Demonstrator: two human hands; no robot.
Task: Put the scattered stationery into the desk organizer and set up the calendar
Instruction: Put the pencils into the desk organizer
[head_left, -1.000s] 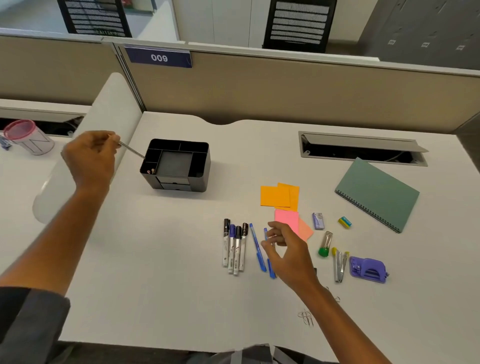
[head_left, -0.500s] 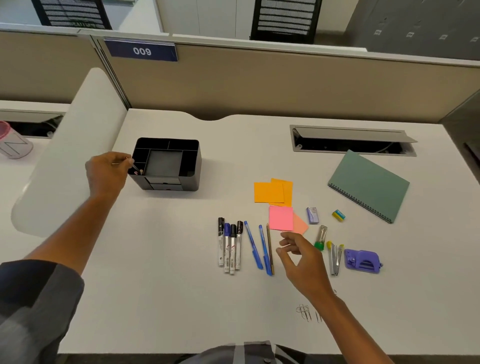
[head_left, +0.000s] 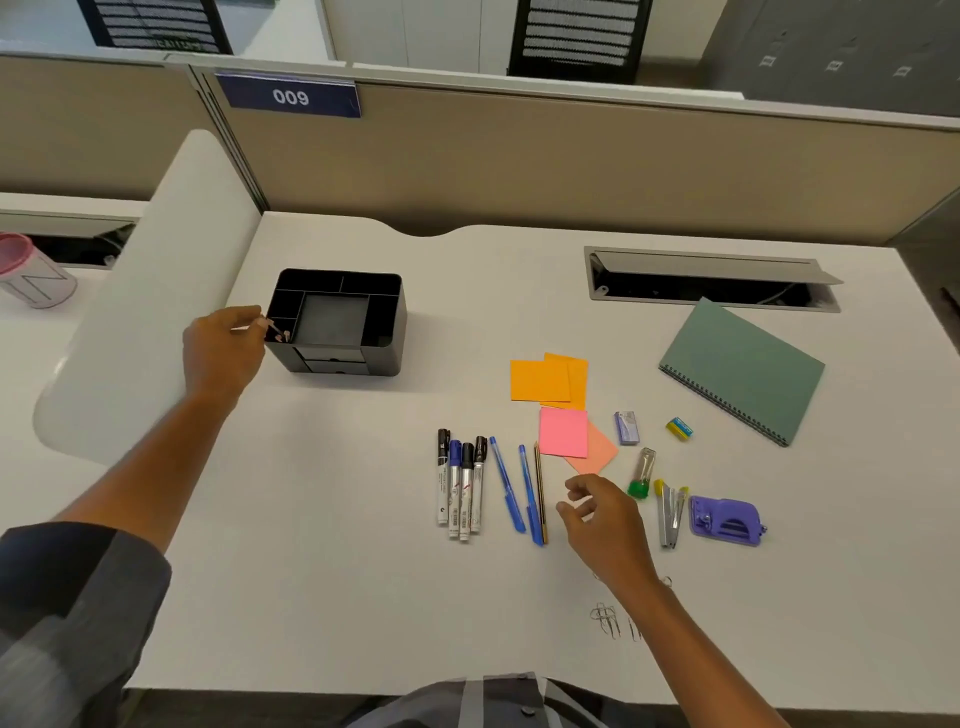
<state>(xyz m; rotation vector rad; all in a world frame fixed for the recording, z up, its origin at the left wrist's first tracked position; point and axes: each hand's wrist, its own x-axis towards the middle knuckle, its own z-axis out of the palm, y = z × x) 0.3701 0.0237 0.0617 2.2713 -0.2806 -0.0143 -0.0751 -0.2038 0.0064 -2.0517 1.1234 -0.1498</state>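
Note:
The black desk organizer (head_left: 387, 317) stands at the left of the white desk. My left hand (head_left: 221, 351) pinches the end of a pencil (head_left: 271, 326) that stands in the organizer's front-left compartment beside another one. My right hand (head_left: 605, 527) hovers with fingers apart, holding nothing, just right of a pencil (head_left: 540, 493) and two blue pens (head_left: 506, 488). Several markers (head_left: 460, 488) lie left of the pens. The green spiral-bound calendar (head_left: 743, 369) lies flat at the right.
Orange sticky notes (head_left: 545, 382) and pink sticky notes (head_left: 563, 431) lie mid-desk. Near them are a staples box (head_left: 626, 427), a small yellow item (head_left: 679, 428), a green-capped tube (head_left: 641, 475), a stapler (head_left: 670, 514), a purple hole punch (head_left: 727, 522) and paper clips (head_left: 608, 618). An open cable tray (head_left: 711, 280) sits behind.
My left hand has come down to the organizer and lowered the pencil into its front-left compartment. My right hand has drawn back off the pens to their right side.

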